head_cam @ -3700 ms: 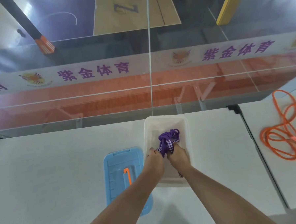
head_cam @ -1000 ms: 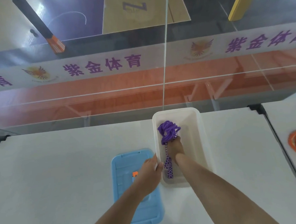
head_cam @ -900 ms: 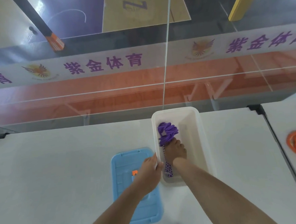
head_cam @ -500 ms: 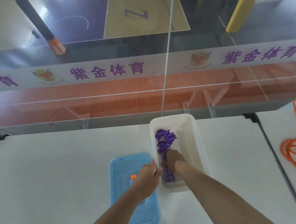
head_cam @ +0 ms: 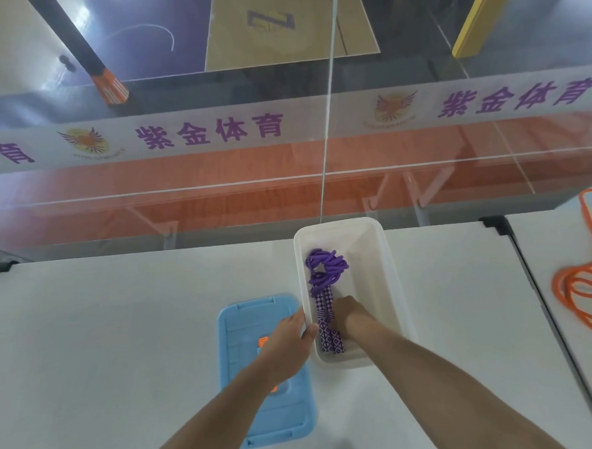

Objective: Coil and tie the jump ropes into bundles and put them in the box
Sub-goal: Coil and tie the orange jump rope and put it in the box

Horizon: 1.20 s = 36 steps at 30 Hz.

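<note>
Head view: white table (head_cam: 121, 319), clear box (head_cam: 394, 288) at far edge, blue lid (head_cam: 287, 417) beside it. Purple rope bundle (head_cam: 324, 274) lies inside box along left wall, handles toward person. Left hand (head_cam: 287, 345) grips box's left rim, steadying it. Right hand (head_cam: 347, 316) inside box, fingers curled on handles. Best move: press handles flat, release, keep box steadied. Versus 3.7 s ago: bundle lowered from both hands' hold, left hand moved to rim. Orange rope (head_cam: 589, 294) uncoiled on right table.

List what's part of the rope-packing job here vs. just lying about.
Job:
- purple jump rope, bundled, in the box
- white box
- orange jump rope, loose on the next table
- right hand, inside the box at the rope handles
- left hand, on the box's left rim

Lying about:
- blue lid, flat beside the box
</note>
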{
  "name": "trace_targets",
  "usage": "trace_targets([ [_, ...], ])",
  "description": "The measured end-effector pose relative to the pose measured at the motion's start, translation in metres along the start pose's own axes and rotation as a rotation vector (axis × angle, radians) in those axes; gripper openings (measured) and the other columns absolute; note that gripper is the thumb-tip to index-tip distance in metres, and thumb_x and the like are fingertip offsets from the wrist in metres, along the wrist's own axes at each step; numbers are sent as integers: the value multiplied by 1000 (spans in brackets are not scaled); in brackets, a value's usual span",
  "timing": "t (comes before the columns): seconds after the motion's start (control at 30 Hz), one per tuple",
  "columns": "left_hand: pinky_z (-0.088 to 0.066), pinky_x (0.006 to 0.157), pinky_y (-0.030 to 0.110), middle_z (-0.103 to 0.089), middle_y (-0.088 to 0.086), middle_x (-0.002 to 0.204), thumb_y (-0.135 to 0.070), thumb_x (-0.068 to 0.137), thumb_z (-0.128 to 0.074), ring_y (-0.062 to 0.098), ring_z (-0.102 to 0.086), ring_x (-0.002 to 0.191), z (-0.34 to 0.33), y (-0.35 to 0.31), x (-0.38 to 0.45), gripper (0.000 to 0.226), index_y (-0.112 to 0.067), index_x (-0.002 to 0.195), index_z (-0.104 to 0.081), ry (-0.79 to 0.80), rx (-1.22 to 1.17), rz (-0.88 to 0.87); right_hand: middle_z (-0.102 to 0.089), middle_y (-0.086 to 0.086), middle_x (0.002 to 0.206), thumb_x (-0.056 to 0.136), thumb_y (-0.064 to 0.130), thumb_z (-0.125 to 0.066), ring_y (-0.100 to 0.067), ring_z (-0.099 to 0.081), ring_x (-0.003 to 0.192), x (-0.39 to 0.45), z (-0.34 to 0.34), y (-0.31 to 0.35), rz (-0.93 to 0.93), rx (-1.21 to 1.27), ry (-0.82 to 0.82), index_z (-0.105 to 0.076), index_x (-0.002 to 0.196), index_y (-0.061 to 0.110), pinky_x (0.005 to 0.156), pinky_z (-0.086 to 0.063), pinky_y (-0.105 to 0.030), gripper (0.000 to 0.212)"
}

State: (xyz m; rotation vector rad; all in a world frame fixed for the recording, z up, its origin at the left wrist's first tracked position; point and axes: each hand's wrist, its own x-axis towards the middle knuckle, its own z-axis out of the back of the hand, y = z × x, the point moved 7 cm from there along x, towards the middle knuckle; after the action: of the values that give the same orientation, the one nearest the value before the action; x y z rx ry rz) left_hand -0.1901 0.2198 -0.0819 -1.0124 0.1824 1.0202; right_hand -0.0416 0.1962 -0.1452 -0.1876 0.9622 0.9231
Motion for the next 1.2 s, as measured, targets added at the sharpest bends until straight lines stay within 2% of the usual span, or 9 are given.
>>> trace_targets([
  [0.1,-45,103,44,-60,-5,129,-52,98,-37,19,-53,123,2,3,3,46,-30,137,-47,-2,46,17,-51,0,71,95,14,-59,-18,-56,67,-7,5,-4,-27,-11,32,-58,96,10,69,-42,-28,5],
  [0.2,-43,107,46,-52,-4,142,-61,93,-37,19,-48,131,8,3,5,63,-28,146,-38,-1,59,72,-47,-2,70,97,7,-52,-27,-63,80,-25,18,-2,-1,-104,4,-64,104,7,72,-41,-27,14],
  [0.3,-38,111,42,-40,0,153,-47,99,-43,22,-40,138,21,-12,4,63,-18,153,-28,-92,34,59,-59,-9,87,97,8,-47,-33,-66,95,-41,32,-1,54,-54,-88,-65,102,8,73,-44,-30,19],
  [0.43,-29,117,41,-29,6,156,-33,98,-48,28,-27,141,42,-53,0,59,-13,150,-31,-315,230,-59,-59,-8,90,99,18,-40,-27,-54,82,-76,72,-6,126,105,-215,-49,78,18,71,-40,-31,23],
  [0.57,-30,114,38,-42,3,148,-30,97,-47,27,-33,137,28,-112,9,45,-15,140,-48,-318,381,-159,-54,-1,80,92,23,-45,-26,-51,74,-120,125,-42,137,128,-359,-38,64,24,60,-36,-30,29],
  [0.77,-42,105,35,-60,-3,131,-33,101,-41,21,-52,123,-55,-228,8,34,-22,127,-59,-200,511,-345,-65,-6,98,98,31,-40,-28,-59,86,-170,157,-174,31,165,-449,-51,79,18,68,-42,-31,26],
  [0.87,-51,86,35,-66,-1,106,-33,100,-36,23,-62,104,-112,-289,1,28,-21,99,-62,-150,556,-385,-66,-10,115,102,30,-35,-33,-62,102,-194,148,-269,-22,185,-463,-60,101,12,77,-43,-32,30],
  [0.97,-46,68,31,-67,1,90,-39,101,-33,25,-64,89,-175,-339,-8,34,-21,79,-52,-113,558,-370,-64,-16,118,103,25,-35,-36,-62,108,-220,141,-361,-69,156,-431,-60,116,8,85,-48,-38,33],
  [1.2,-52,73,32,-69,5,87,-41,101,-31,27,-66,84,-274,-416,-29,45,-19,66,-48,-26,579,-252,-61,-15,131,102,17,-37,-32,-57,123,-257,135,-516,-85,169,-379,-61,126,7,99,-45,-35,35],
])
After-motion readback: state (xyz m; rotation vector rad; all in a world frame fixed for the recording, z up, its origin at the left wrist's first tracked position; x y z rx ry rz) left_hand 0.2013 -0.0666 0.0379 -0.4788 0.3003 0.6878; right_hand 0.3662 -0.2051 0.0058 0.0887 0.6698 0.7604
